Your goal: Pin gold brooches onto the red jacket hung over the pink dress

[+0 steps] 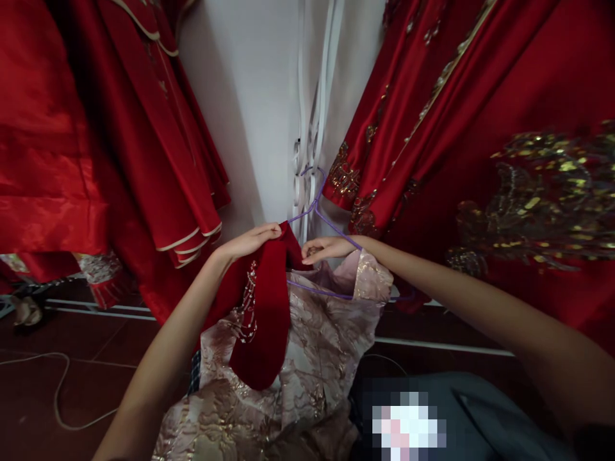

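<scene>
Nearest you, a pale pink and gold dress (321, 339) hangs from the purple hanger (316, 203), bodice facing you. Over its left half lies a red cloth (271, 307), its long axis running toward you from your fingers to a rounded end on the bodice. Your left hand (257, 239) is nearer: its fingers are closed on the cloth's top edge, by the hanger's left slope. Your right hand (329, 247) is at the neck opening, under the hanger's right slope, fingers curled beside the cloth's inner edge; you cannot tell whether they grip it. Beyond, the hanger's hook meets a white metal frame (323, 77) before a pale wall (235, 83). Red garments (158, 128) hang on both sides above a dark red tiled floor (96, 384).
</scene>
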### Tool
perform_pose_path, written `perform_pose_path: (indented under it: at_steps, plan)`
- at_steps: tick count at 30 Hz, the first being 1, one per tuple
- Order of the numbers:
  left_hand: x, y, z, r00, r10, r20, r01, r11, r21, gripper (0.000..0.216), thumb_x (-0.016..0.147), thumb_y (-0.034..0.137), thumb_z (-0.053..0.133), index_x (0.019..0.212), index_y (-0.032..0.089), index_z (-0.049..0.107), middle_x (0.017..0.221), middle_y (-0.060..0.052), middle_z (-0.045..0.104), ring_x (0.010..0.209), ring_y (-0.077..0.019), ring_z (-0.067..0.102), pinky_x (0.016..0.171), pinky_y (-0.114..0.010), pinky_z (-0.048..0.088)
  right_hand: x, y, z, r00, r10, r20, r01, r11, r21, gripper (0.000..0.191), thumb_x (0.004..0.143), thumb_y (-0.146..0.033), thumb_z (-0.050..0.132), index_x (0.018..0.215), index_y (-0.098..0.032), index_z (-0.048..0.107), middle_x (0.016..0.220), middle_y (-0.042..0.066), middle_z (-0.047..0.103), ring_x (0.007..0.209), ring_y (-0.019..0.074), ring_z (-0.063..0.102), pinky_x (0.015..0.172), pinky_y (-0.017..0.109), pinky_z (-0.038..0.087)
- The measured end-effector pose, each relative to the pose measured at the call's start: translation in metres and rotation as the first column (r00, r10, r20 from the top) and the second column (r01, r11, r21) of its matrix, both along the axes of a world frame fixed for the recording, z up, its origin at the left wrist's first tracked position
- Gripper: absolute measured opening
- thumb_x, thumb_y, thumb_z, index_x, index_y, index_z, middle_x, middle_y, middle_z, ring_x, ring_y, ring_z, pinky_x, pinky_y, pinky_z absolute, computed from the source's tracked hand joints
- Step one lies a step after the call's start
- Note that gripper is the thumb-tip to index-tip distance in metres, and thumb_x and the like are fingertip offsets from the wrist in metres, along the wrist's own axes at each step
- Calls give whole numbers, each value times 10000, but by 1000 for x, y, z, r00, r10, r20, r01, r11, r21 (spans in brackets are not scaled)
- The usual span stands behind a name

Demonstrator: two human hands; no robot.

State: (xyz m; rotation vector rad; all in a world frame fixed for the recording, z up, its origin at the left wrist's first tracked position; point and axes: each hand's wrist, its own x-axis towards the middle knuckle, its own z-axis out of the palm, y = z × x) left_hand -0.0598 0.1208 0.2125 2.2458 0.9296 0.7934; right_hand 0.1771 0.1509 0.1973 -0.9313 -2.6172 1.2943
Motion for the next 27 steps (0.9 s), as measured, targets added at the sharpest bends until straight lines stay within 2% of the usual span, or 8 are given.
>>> perform_pose_path:
  at_steps: [2,4,8,14,17,22,24,27]
  plan:
    - [5,3,-6,1000,29,-3,-29,998,63,197,875,279,358,748,194,482,790,-4,520,819,-157,486,833,-299,397,4,0,-3,997,-62,-45,65,995,74,239,681,-367,631,777,-190,505,745,-22,579,673,115,539,596,233,437]
    - [8,6,-11,999,46,-13,-44,991,128,210,877,276,354,721,193,466,775,-4,508,831,-159,474,858,-309,382,7,2,-3,979,-165,-120,192,943,271,238,656,-313,617,756,-203,431,685,-46,534,612,107,502,553,227,406]
    - [7,11,-18,998,54,11,-56,979,196,221,881,257,324,718,190,456,765,-6,506,806,-151,469,845,-304,388,19,16,5,903,-330,-274,429,655,622,231,621,-197,552,783,-219,389,625,-69,453,555,101,423,568,238,343]
    - [5,12,-21,1000,22,8,-23,975,223,220,882,253,326,726,182,464,755,-6,497,771,-139,472,782,-272,406,80,32,15,755,-592,-284,551,336,764,268,490,-87,560,659,-212,394,691,-1,494,636,150,454,611,275,346]
    - [9,10,-23,1000,18,-17,-14,968,251,226,893,273,331,740,185,471,761,-7,493,795,-143,470,795,-274,399,132,25,8,696,-679,-234,528,262,808,213,515,-86,549,648,-207,435,682,9,498,630,147,455,612,287,360]
    - [9,5,-25,998,42,-42,-26,947,321,228,899,304,364,751,185,489,772,-12,483,814,-148,468,816,-281,387,190,-8,-11,545,-793,-272,510,57,858,143,574,-189,573,649,-215,454,649,14,418,608,172,440,581,342,352]
    - [6,3,-26,995,94,-42,-75,941,329,217,893,318,385,762,186,496,787,-13,483,795,-148,470,807,-283,386,189,-23,-16,554,-782,-284,522,61,851,173,588,-268,596,645,-225,438,642,17,417,617,197,457,578,358,361]
    - [3,2,-28,986,165,-25,-147,929,341,195,868,341,438,760,188,494,789,-11,481,780,-154,468,778,-282,385,166,-46,-19,664,-691,-286,607,275,745,253,612,-392,625,709,-227,459,670,23,504,619,198,502,587,345,396]
